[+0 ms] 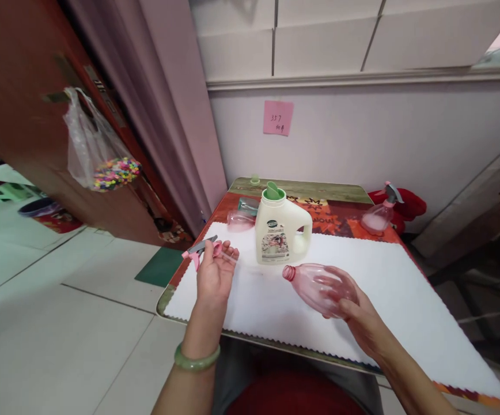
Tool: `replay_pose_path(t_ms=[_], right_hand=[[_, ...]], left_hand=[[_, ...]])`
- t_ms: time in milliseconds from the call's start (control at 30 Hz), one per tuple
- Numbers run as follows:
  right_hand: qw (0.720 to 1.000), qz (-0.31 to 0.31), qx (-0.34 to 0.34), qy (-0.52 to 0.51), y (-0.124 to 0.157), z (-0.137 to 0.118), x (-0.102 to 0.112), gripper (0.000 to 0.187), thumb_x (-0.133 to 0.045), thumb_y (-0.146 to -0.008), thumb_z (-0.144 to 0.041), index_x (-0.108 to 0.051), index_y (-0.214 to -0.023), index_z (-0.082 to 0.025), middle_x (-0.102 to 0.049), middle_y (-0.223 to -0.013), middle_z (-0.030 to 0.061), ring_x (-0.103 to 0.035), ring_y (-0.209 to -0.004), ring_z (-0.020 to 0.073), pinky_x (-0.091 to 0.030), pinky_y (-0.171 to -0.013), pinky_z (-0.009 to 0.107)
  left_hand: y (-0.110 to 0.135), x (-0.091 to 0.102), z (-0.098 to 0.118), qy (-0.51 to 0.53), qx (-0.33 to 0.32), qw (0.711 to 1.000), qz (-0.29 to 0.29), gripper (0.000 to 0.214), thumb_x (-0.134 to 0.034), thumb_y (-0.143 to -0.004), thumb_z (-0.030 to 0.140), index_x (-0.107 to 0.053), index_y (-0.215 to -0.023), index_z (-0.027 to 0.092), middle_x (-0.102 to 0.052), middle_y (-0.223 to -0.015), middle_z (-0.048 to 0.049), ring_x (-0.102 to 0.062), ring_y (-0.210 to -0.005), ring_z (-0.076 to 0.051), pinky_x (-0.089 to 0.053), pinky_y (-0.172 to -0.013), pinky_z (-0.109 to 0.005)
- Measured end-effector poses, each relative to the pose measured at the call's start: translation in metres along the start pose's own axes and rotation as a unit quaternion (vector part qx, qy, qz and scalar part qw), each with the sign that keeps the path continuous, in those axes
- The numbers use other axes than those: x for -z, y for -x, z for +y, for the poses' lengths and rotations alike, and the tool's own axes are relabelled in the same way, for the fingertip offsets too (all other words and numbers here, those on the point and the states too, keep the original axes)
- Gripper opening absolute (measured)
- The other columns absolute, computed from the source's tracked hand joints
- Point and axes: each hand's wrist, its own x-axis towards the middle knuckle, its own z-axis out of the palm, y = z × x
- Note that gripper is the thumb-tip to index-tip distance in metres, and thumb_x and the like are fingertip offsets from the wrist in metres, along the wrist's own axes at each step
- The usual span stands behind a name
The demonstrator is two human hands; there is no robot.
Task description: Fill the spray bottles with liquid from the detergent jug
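A pink and grey trigger spray head [198, 249] lies in my left hand [216, 275], its thin clear tube running to the right over my fingers. My right hand [359, 314] grips a clear pink bottle [319, 285] by its base. That bottle is tilted on its side, its uncapped neck pointing left toward my left hand. Between and beyond my hands stands a cream jug of liquid [271, 227], upright, with a green spout [272, 190] in its open mouth. Behind the jug's left side, a pink bottle [240, 221] and a green bottle [247, 204] lie on the table.
A white cloth [388, 282] covers much of the table. At the back right stands a filled spray bottle [379, 210] with a red object [409, 204] behind it. A small green cap [255, 179] sits at the back edge. A bag of colourful beads [116, 173] hangs from the door handle.
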Motion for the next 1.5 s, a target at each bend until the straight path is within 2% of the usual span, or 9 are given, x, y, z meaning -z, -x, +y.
replay_pose_path(t_ms=[167,400,700,900,1067,1167,1267,1400,1500], right_hand=[[0.994,0.0,0.061,0.086,0.001,-0.011,0.005,0.079,-0.086,-0.07,-0.052,-0.053,-0.139,-0.03,-0.065,-0.135,0.0124,-0.065,-0.112,0.029,-0.054,-0.093,0.042],[0.993,0.009,0.059,0.097,0.002,-0.007,-0.003,0.079,-0.085,-0.071,-0.052,-0.051,-0.14,-0.032,-0.063,-0.138,0.012,-0.065,-0.112,0.0282,-0.054,-0.089,0.038],[0.995,0.043,0.055,0.07,-0.001,-0.009,-0.001,0.076,-0.079,-0.073,-0.058,-0.054,-0.138,-0.028,-0.065,-0.135,0.014,-0.062,-0.113,0.0315,-0.051,-0.093,0.043],[0.992,0.015,0.065,0.103,-0.001,-0.011,-0.012,0.077,-0.081,-0.073,-0.056,-0.051,-0.139,-0.028,-0.066,-0.135,0.0136,-0.065,-0.112,0.0294,-0.054,-0.092,0.041],[0.978,0.039,0.131,0.155,0.002,-0.009,-0.038,0.085,-0.088,-0.07,-0.049,-0.047,-0.141,-0.029,-0.061,-0.14,0.0141,-0.067,-0.11,0.0284,-0.06,-0.084,0.039],[0.954,0.095,0.198,0.203,0.004,-0.005,-0.054,0.085,-0.089,-0.068,-0.046,-0.047,-0.14,-0.029,-0.057,-0.143,0.014,-0.065,-0.115,0.0297,-0.062,-0.081,0.039],[0.911,0.137,0.286,0.265,0.006,-0.002,-0.062,0.084,-0.089,-0.069,-0.045,-0.048,-0.14,-0.028,-0.056,-0.142,0.0149,-0.063,-0.12,0.0325,-0.063,-0.082,0.042],[0.82,0.161,0.435,0.336,0.005,-0.002,-0.064,0.086,-0.09,-0.069,-0.041,-0.045,-0.141,-0.028,-0.059,-0.135,0.0153,-0.06,-0.124,0.0365,-0.06,-0.092,0.053],[0.75,0.174,0.519,0.371,0.003,-0.002,-0.063,0.084,-0.093,-0.067,-0.035,-0.046,-0.137,-0.031,-0.059,-0.132,0.0136,-0.064,-0.117,0.0342,-0.062,-0.086,0.052]], left_hand=[[0.025,-0.018,-0.006,-0.015,-0.018,1.0,-0.02,0.03,-0.055,-0.103,0.036,-0.062,-0.081,0.015,-0.071,-0.077,-0.0058,-0.067,-0.068,-0.013,-0.057,-0.074,-0.03],[0.039,-0.023,-0.021,-0.04,-0.066,0.996,-0.053,0.025,-0.068,-0.094,0.041,-0.063,-0.089,0.017,-0.072,-0.081,-0.006,-0.068,-0.07,-0.015,-0.056,-0.079,-0.035],[0.033,-0.019,-0.008,-0.049,-0.126,0.989,-0.066,0.032,-0.074,-0.088,0.048,-0.063,-0.09,0.018,-0.072,-0.082,-0.0051,-0.068,-0.075,-0.017,-0.054,-0.081,-0.037],[0.045,-0.024,-0.022,-0.064,-0.113,0.988,-0.085,0.034,-0.077,-0.085,0.049,-0.062,-0.09,0.018,-0.072,-0.083,-0.0045,-0.067,-0.071,-0.016,-0.054,-0.081,-0.037],[0.072,-0.032,-0.047,-0.07,-0.055,0.989,-0.118,0.031,-0.071,-0.09,0.048,-0.066,-0.097,0.018,-0.074,-0.086,-0.006,-0.07,-0.078,-0.017,-0.053,-0.088,-0.036],[0.085,-0.034,-0.057,-0.07,-0.014,0.987,-0.143,0.033,-0.068,-0.092,0.049,-0.07,-0.099,0.017,-0.076,-0.088,-0.0067,-0.071,-0.089,-0.019,-0.051,-0.095,-0.036],[0.091,-0.034,-0.059,-0.06,0.0,0.986,-0.154,0.031,-0.068,-0.093,0.047,-0.072,-0.097,0.017,-0.077,-0.095,-0.0069,-0.071,-0.095,-0.019,-0.05,-0.099,-0.036],[0.095,-0.038,-0.056,-0.041,0.005,0.99,-0.137,0.03,-0.063,-0.096,0.045,-0.072,-0.097,0.017,-0.077,-0.106,-0.0086,-0.071,-0.09,-0.018,-0.053,-0.094,-0.034],[0.098,-0.042,-0.055,-0.03,0.017,0.993,-0.115,0.032,-0.06,-0.098,0.046,-0.072,-0.096,0.017,-0.077,-0.109,-0.0094,-0.072,-0.087,-0.017,-0.054,-0.09,-0.033]])
